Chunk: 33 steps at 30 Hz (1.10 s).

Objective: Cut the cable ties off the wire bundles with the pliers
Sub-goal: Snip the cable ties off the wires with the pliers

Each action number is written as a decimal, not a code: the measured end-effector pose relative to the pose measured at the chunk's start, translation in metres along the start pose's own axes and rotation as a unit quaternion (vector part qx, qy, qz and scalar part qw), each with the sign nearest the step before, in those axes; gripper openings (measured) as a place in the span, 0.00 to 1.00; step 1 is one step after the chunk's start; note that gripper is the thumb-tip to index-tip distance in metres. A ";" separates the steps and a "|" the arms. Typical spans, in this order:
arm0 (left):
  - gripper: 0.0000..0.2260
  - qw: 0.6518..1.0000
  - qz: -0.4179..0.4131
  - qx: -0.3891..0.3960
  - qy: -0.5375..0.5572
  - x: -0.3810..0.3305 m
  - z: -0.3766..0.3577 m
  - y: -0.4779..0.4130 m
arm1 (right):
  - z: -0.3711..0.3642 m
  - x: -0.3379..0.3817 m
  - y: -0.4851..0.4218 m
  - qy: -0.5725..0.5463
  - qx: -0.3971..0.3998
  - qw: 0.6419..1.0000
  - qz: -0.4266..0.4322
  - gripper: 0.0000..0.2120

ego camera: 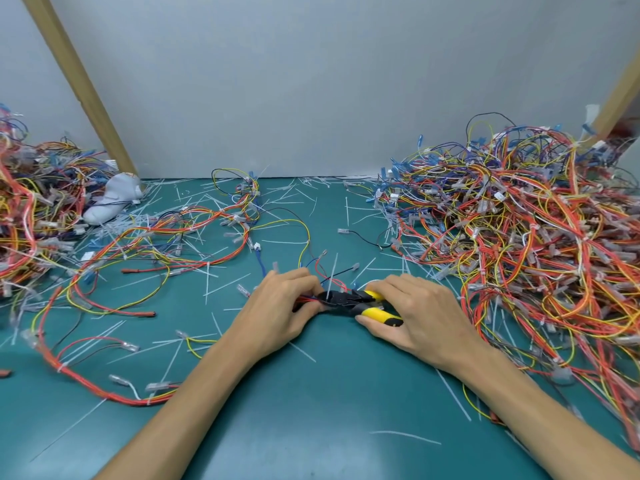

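Teal tabletop (311,410) strewn with cut ties (453,396): I judge the left hand (277,313) pinches the wire bundle (306,299) steady so the right hand (415,313), gripping the pliers (349,301), reaches its cable tie (332,275).

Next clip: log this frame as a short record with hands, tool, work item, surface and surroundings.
left hand: grips a small wire bundle
right hand: grips the yellow-handled pliers
pliers: head at the bundle, beside an upright white tie tail
surface: green mat strewn with loose white ties
surroundings: large wire heap right, second heap left, white cloth item far left
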<state>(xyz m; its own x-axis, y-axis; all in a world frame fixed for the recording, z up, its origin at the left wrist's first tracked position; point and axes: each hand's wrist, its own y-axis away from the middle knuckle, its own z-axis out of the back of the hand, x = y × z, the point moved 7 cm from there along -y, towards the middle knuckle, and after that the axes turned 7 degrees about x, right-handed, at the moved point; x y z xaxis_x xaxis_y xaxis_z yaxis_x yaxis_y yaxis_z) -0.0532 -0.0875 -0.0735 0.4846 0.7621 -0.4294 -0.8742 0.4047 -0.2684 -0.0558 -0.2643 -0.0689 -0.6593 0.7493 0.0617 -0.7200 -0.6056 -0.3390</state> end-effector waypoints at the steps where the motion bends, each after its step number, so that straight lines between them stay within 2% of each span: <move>1: 0.04 1.000 0.002 -0.001 0.001 0.000 0.000 0.000 | 0.000 0.000 0.000 -0.006 0.005 1.000 -0.001 0.21; 6: 0.10 0.999 0.013 -0.007 -0.030 -0.002 0.000 0.000 | 0.001 -0.004 -0.005 -0.047 0.047 0.998 -0.017 0.24; 9: 0.09 0.998 0.009 -0.005 -0.064 -0.004 0.000 0.001 | 0.000 -0.007 -0.009 -0.060 0.082 0.995 -0.017 0.26; 15: 0.09 0.994 -0.011 -0.017 -0.103 -0.011 0.003 0.002 | 0.003 -0.007 -0.012 -0.077 0.110 0.991 -0.009 0.25; 17: 0.09 0.994 -0.009 -0.015 -0.107 -0.010 0.002 0.002 | 0.002 -0.007 -0.009 -0.074 0.099 0.992 -0.013 0.23; 21: 0.06 0.998 0.003 0.004 -0.063 -0.002 -0.002 0.001 | 0.006 -0.003 -0.001 -0.035 0.013 0.999 -0.007 0.19; 26: 0.06 1.000 0.017 0.018 -0.016 0.008 -0.006 -0.001 | -0.002 -0.003 -0.005 0.001 0.003 1.000 0.017 0.21; 33: 0.06 1.000 0.021 0.013 0.016 0.010 -0.005 -0.001 | 0.001 -0.002 -0.005 -0.004 -0.030 0.999 0.022 0.17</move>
<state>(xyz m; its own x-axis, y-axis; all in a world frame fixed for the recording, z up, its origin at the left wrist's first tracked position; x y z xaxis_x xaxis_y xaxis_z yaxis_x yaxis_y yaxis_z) -0.0472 -0.0831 -0.0814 0.4484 0.7616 -0.4679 -0.8938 0.3866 -0.2274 -0.0508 -0.2633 -0.0661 -0.6917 0.7203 0.0521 -0.6761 -0.6206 -0.3972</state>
